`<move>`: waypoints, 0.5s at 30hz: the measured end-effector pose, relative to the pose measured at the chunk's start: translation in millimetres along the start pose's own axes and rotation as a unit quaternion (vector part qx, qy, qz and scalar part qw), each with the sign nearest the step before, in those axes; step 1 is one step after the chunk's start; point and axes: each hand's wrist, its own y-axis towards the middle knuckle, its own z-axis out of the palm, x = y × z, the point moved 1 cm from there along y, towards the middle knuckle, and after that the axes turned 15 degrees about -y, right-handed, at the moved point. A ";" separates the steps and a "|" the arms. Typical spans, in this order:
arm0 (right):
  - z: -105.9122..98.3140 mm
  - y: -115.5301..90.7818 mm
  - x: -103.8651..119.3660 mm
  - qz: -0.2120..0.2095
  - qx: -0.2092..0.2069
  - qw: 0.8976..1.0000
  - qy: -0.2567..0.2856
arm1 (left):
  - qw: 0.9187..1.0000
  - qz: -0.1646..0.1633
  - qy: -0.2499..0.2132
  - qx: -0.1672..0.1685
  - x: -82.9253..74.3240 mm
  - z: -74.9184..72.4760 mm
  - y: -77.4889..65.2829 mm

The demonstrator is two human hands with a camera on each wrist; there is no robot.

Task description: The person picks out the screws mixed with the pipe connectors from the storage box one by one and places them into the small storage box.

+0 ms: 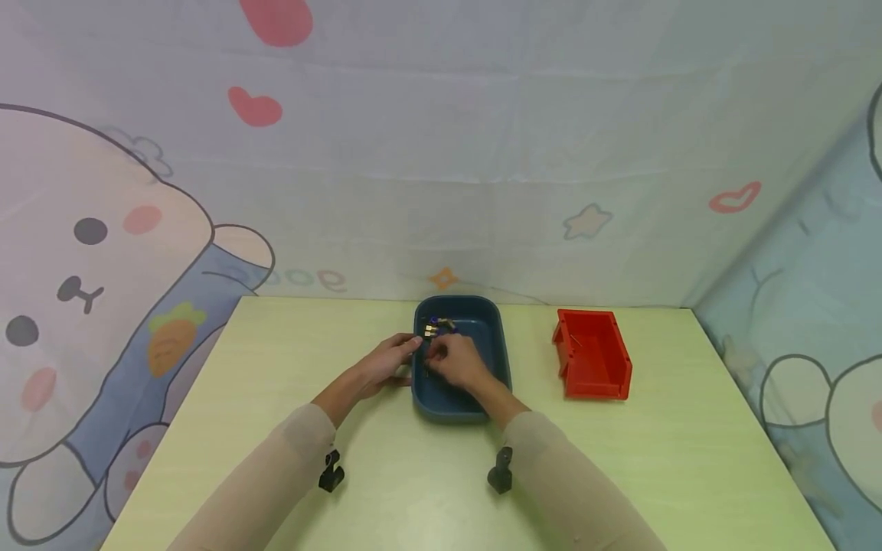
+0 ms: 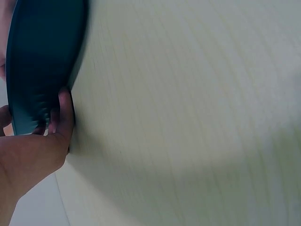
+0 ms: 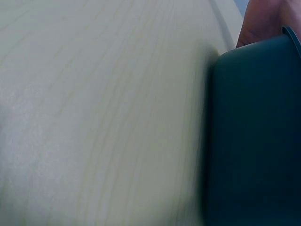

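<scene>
A dark blue tray (image 1: 460, 417) sits on the table, also seen in both wrist views. My left hand (image 1: 383, 364) grips its left side, with the thumb over the rim and the fingers against the outer wall. Inside the tray, my right hand (image 1: 456, 361) reaches down at the left with its fingers bent and fingertips together; whether they pinch anything I cannot tell. Several small brass-coloured and blue parts (image 1: 431, 330) lie at the tray's far left, just beyond those fingers. In the right wrist view the tray's outer wall (image 3: 256, 136) hides the right fingers.
To the right of the tray stands a red open-front bin (image 1: 596, 389) with a small thin piece (image 1: 575, 340) inside. The pale wooden table (image 1: 675, 428) ends at a printed cloth backdrop (image 1: 482, 153).
</scene>
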 end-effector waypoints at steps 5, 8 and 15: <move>1.9 0.5 -1.6 -0.007 0.006 1.000 -0.012 | 1.000 0.000 -0.003 -0.002 0.3 1.2 0.7; 2.1 0.3 -2.6 -0.010 0.010 1.000 -0.020 | 1.000 0.000 -0.005 0.000 -0.2 2.1 1.3; 3.3 0.6 -2.2 -0.029 0.006 0.999 -0.035 | 1.000 -0.002 -0.004 -0.002 -0.7 1.0 0.1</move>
